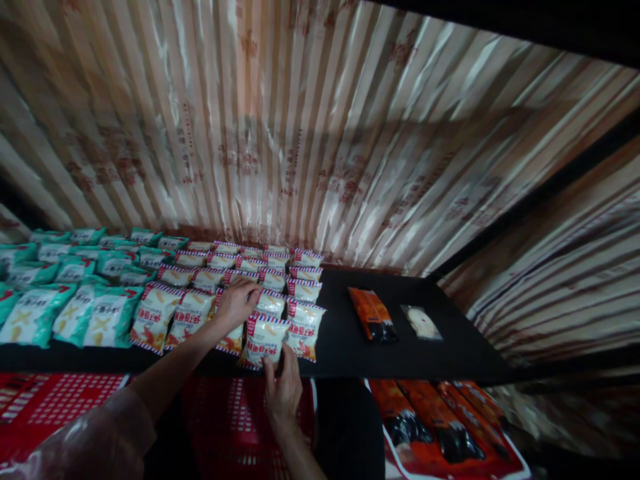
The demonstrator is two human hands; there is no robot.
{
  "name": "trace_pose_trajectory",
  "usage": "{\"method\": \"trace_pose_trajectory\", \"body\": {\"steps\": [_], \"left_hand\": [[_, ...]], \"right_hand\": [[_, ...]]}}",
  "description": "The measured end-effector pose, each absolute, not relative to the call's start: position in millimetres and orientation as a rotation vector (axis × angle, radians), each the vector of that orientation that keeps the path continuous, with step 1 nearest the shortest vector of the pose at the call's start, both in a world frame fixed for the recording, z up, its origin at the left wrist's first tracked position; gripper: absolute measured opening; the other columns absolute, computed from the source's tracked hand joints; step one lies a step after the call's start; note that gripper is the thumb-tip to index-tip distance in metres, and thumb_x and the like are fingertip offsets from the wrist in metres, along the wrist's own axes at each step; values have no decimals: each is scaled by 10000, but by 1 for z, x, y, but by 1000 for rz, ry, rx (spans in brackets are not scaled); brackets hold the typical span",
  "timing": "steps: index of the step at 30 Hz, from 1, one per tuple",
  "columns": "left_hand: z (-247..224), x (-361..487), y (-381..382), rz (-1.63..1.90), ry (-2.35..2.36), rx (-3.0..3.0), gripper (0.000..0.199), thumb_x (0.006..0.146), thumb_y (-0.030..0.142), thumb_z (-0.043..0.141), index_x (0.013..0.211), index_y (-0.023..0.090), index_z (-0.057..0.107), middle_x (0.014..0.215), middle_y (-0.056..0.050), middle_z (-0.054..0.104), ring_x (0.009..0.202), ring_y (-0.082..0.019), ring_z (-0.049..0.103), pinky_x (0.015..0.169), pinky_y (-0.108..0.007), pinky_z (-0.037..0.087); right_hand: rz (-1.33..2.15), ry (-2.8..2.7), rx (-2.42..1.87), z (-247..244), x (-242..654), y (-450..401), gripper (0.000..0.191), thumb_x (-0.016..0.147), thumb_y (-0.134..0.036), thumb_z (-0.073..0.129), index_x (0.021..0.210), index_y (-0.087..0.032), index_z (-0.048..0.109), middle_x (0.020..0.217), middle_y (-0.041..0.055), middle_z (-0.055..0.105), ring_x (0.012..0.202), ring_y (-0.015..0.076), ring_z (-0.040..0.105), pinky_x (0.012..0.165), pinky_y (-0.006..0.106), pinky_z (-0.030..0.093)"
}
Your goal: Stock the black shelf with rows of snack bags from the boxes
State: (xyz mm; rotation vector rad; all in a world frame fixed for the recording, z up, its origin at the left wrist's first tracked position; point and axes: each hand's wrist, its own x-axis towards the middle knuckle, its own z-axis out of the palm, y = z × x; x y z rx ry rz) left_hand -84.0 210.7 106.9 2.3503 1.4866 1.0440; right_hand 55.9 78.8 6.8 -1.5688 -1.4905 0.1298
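A cream snack bag (264, 341) with red lettering and a red-and-blue striped edge stands at the front of the shelf. My right hand (285, 390) grips its lower edge, thumb in front and fingers at the side. Just behind and to the left, my left hand (237, 303) reaches over the rows of matching bags with bent fingers close together; its fingertips are at the tops of the bags, and what they hold, if anything, is hidden. Matching bags stand around both hands, such as a bag (304, 328) on the right and a bag (156, 317) on the left.
Green snack bags (113, 317) fill the shelf's left side. An orange-and-black packet (373, 313) and a small clear packet (421, 323) lie on the black shelf (340, 353) to the right. Below are red baskets (65, 400), and a red-lined container holds orange packets (445, 420).
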Motion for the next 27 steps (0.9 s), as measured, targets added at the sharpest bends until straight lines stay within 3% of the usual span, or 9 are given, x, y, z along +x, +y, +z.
{"method": "trace_pose_trajectory", "body": {"steps": [7, 13, 20, 27], "left_hand": [[121, -89, 229, 527, 1456, 2519, 240, 828, 185, 444, 942, 209, 654, 982, -38, 668, 948, -186, 580, 895, -314, 412], [132, -75, 237, 214, 1458, 2559, 236, 810, 170, 447, 912, 205, 657, 937, -75, 662, 901, -216, 597, 797, -329, 435], [135, -72, 249, 200, 1435, 2509, 196, 759, 145, 490, 772, 219, 670, 883, -29, 655, 813, -169, 595, 690, -253, 417], [137, -77, 252, 350, 1527, 2453, 247, 806, 171, 410, 750, 209, 647, 824, -17, 628, 747, -148, 569, 662, -246, 394]], "right_hand": [[72, -1485, -1598, 7, 53, 77, 329, 879, -369, 460, 1125, -156, 505, 1039, 121, 606, 969, 234, 549, 818, 379, 450], [83, -1469, -1616, 4, 54, 78, 337, 875, -403, 453, 1096, -157, 518, 1017, 120, 609, 950, 240, 560, 809, 385, 455], [184, -1437, -1639, 6, 52, 76, 344, 878, -395, 440, 1119, -157, 502, 1055, 124, 594, 950, 221, 587, 749, 324, 485], [205, -1394, -1671, 14, 49, 83, 331, 872, -398, 438, 1091, -168, 528, 982, 103, 624, 809, 201, 616, 665, 301, 479]]}}
